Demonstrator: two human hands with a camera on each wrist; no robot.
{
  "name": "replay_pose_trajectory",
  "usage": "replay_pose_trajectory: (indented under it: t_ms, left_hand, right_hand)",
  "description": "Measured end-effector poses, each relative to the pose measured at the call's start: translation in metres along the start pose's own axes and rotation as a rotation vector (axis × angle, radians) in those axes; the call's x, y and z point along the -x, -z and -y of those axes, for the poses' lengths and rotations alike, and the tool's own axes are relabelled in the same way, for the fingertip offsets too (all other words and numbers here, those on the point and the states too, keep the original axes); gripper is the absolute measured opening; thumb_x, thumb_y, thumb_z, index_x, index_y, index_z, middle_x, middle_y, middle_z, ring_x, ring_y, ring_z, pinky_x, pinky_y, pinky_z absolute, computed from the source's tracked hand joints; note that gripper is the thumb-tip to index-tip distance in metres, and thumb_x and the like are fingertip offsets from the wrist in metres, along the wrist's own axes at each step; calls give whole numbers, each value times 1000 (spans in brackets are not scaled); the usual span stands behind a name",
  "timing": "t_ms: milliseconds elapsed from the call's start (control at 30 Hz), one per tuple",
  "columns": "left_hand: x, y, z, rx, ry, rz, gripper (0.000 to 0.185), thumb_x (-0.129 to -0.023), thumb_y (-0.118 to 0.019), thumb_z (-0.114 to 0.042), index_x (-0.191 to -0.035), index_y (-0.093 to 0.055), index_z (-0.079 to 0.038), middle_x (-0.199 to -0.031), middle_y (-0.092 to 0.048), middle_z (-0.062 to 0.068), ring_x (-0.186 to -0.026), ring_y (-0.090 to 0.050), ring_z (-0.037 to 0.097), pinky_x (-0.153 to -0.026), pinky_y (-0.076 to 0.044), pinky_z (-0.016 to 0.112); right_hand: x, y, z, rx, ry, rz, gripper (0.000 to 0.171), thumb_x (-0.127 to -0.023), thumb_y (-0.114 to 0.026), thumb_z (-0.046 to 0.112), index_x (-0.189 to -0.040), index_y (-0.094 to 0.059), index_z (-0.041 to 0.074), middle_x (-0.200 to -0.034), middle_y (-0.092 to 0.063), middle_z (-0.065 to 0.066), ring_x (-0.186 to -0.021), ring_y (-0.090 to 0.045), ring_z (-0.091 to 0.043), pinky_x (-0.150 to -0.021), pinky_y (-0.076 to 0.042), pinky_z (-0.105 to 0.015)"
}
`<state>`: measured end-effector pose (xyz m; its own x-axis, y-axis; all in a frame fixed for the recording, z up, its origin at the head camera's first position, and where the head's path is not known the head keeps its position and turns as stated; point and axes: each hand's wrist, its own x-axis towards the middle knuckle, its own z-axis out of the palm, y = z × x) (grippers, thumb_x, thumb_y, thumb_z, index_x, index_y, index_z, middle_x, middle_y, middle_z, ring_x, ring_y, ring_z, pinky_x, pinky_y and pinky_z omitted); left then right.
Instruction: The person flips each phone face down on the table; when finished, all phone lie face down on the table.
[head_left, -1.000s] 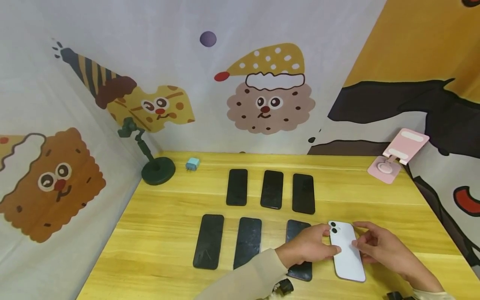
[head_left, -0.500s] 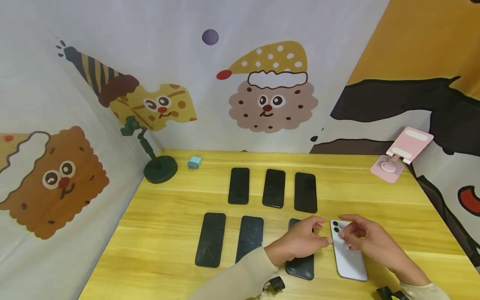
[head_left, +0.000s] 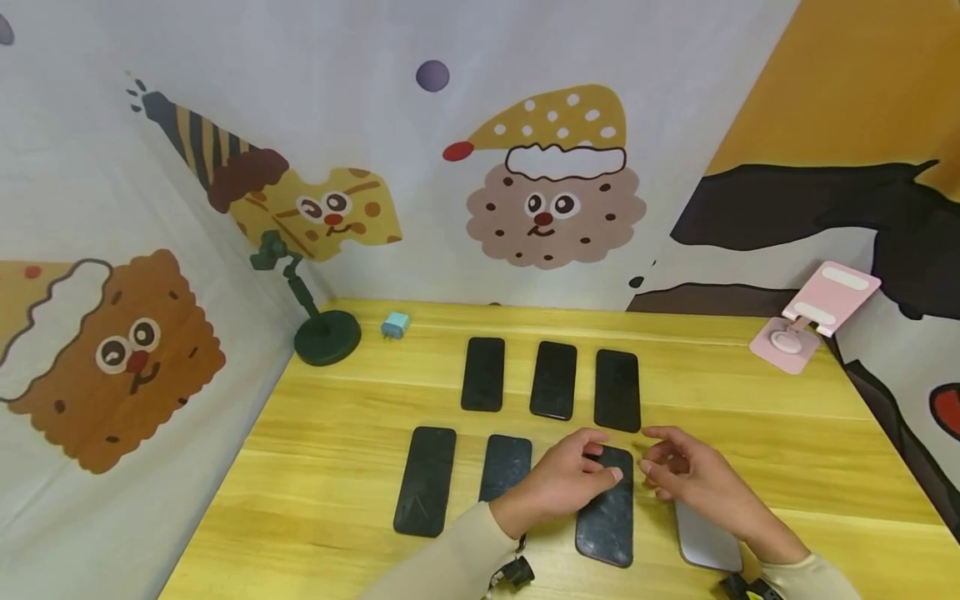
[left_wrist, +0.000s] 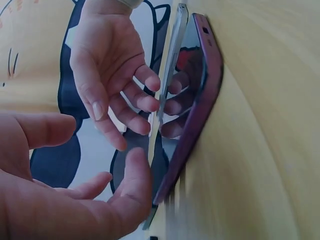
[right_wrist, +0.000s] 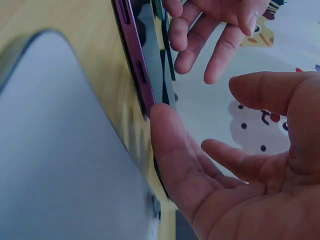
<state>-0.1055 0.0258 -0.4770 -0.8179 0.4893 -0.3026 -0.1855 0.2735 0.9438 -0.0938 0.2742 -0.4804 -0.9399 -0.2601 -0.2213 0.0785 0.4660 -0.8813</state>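
Note:
A dark-screened phone (head_left: 606, 521) lies face up between the hands; its purple-red frame (left_wrist: 212, 75) shows in the left wrist view. My left hand (head_left: 561, 477) is over its upper left side, fingers loosely bent and holding nothing. On the other side, my right hand (head_left: 693, 477) hovers near the same phone's upper right edge, fingers apart and gripping nothing. Whether any fingertip touches the phone, I cannot tell. The white phone (head_left: 705, 542) lies back up beneath the right hand, which hides its camera end in the head view; its pale back (right_wrist: 60, 145) fills the right wrist view's left side.
Three black phones form a back row, including one at its right end (head_left: 618, 390). Two more, the left one (head_left: 425, 482) and its neighbour (head_left: 507, 467), lie in the front row. A green stand (head_left: 327, 337), blue charger (head_left: 395, 325) and pink phone stand (head_left: 785, 344) are along the back.
Both hands have let go of the white phone and moved left to the dark phone beside it. The white phone stays on the table. The head view has shifted slightly.

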Motion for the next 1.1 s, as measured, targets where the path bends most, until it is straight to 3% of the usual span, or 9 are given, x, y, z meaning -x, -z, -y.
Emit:
replay_pose_trajectory:
  t_ms: [133, 400, 633, 900, 1100]
  left_hand:
    - [7, 9, 4, -6, -2, -10, 52, -101, -73, -26, -149, -56, -16, -144, -59, 7, -118, -65, 16, -96, -58, 38]
    - [19, 19, 10, -29, 50, -9, 56, -100, -75, -28, -150, -54, -15, -145, -60, 11, -126, -64, 26, -101, -57, 48]
    - [22, 25, 14, 117, 97, 54, 60, -102, -74, -26, -155, -48, -12, -146, -59, 16, -113, -73, 27, -92, -62, 49]
    - [20, 30, 14, 219, 111, 74, 65, -102, -72, -23, -158, -43, -6, -137, -66, 12, -115, -71, 28, -83, -65, 48]
    - [16, 30, 16, 276, 110, 31, 63, -102, -71, -19, -157, -45, -3, -137, -67, 15, -119, -70, 29, -93, -63, 49]
  right_hand:
    - [-1, -9, 1, -23, -24, -12, 63, -102, -73, 21, -153, -44, -1, -130, -62, -24, -96, -74, -23, -70, -64, -35]
    - [6, -19, -4, -73, -42, 15, 67, -102, -72, 19, -155, -39, -5, -137, -58, -29, -96, -74, -24, -70, -65, -35]
    - [18, -16, -4, -167, -44, 120, 73, -105, -69, 19, -158, -29, -11, -148, -47, -43, -104, -75, -28, -77, -66, -39]
    - [15, -14, -3, -227, -37, 179, 75, -107, -65, 20, -161, -22, -9, -158, -33, -45, -112, -73, -33, -83, -65, -41]
    - [11, -14, -3, -245, -93, 199, 78, -106, -66, 22, -162, -19, -7, -163, -29, -42, -107, -74, -33, -82, -65, -42]
